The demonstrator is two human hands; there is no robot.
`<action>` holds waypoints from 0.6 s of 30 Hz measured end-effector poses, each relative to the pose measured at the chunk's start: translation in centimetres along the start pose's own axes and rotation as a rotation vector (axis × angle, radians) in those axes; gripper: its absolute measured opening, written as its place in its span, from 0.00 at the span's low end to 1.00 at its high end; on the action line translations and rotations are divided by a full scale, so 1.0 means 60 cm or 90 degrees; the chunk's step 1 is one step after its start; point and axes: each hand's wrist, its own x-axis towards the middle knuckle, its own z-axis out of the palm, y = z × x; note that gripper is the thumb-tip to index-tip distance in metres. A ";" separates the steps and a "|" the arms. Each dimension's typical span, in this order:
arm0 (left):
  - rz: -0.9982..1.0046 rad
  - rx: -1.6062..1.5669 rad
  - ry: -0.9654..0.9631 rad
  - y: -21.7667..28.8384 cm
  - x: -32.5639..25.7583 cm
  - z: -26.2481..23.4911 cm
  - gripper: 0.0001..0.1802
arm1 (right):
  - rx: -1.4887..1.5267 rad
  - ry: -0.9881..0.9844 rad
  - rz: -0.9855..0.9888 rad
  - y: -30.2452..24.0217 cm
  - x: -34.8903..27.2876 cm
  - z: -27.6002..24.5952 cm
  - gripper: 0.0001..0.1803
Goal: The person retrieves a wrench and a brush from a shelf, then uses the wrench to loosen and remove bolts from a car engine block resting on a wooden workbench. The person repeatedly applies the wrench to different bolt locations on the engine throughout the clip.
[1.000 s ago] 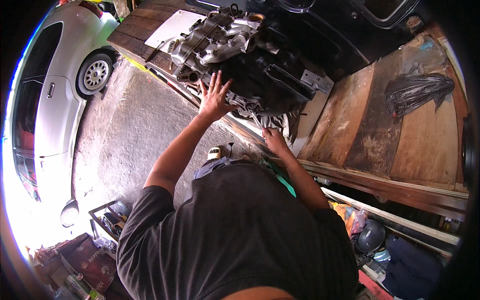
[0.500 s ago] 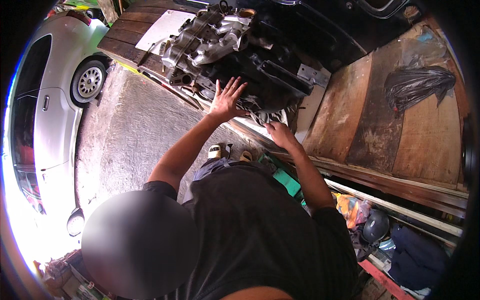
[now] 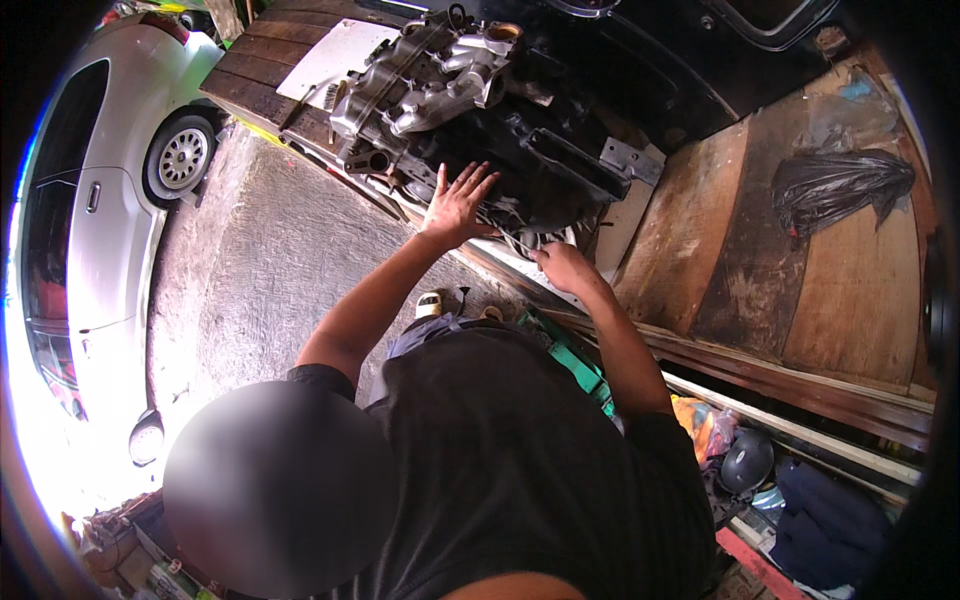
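A car engine point(image 3: 480, 140) lies on the wooden bench, its silver metal cover and pipes toward the far left and its black block toward me. My left hand point(image 3: 458, 208) rests against the block's near lower side, fingers spread, holding nothing. To its right, my right hand point(image 3: 562, 266) is closed low at the near edge of the engine, thumb toward the left. What its fingers grip is mostly hidden; a thin, light-coloured piece shows beside the thumb. Crumpled grey-and-white cloth point(image 3: 548, 238) sits between that hand and the block.
Wooden boards point(image 3: 670, 235) extend right, with a black plastic bag point(image 3: 835, 190) on them. A white board point(image 3: 325, 68) and a brush point(image 3: 331, 95) lie at the far left. Dark vehicle bodywork point(image 3: 660, 65) stands behind; a silver car point(image 3: 115, 215) is left. A dark helmet point(image 3: 748, 460) sits lower right.
The view has shifted slightly, so the engine and bench appear a little lower and farther right. Both hands keep nearly the same places and poses against the engine.
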 end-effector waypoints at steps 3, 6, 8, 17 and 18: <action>-0.017 0.013 -0.015 0.011 0.005 -0.005 0.59 | -0.010 -0.006 0.010 0.007 0.005 0.005 0.22; -0.024 0.023 -0.012 0.009 0.006 0.002 0.59 | -0.045 -0.017 0.007 0.007 0.007 -0.001 0.19; -0.024 0.026 -0.010 0.009 0.007 0.006 0.59 | -0.075 -0.001 -0.039 0.002 -0.002 -0.004 0.15; -0.009 0.047 -0.007 0.007 0.005 0.012 0.56 | 0.537 -0.044 -0.164 0.017 -0.085 -0.029 0.11; -0.004 0.051 -0.002 0.006 0.004 0.013 0.56 | 0.583 -0.028 -0.204 0.014 -0.095 -0.022 0.11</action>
